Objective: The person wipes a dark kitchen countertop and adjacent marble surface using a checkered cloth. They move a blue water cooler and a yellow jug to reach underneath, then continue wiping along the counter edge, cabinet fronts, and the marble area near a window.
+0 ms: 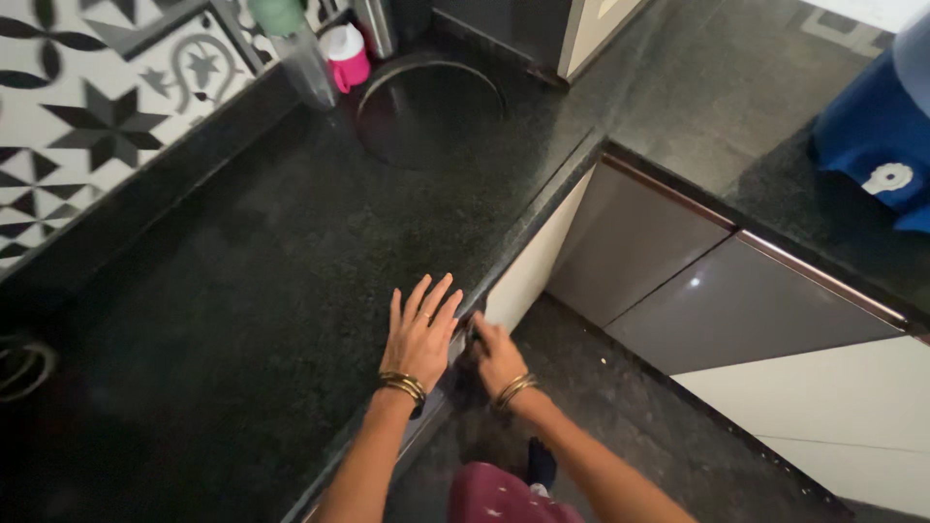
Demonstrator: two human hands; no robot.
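Head cam view looking straight down at a black speckled stone countertop [242,291] in a kitchen corner. Left hand [420,334] lies flat on the counter right at its front edge, palm down, fingers spread a little and pointing away, with gold bangles on the wrist. Right hand [497,356] is lower, just below the counter edge and right beside the left one, fingers curled in toward something dark under the lip, but honestly I cannot tell what it grips or if it grips anything at all. It wears bangles too. Further back there's a round sink [431,114] set into the counter, with a pink cup [346,53] and a clear bottle with a green cap [295,48] next to it by the patterned black and white tiles [87,116]. Glossy grey cabinet fronts [678,271] run along the right side, and a blue thing [877,145] sits on the counter above them.
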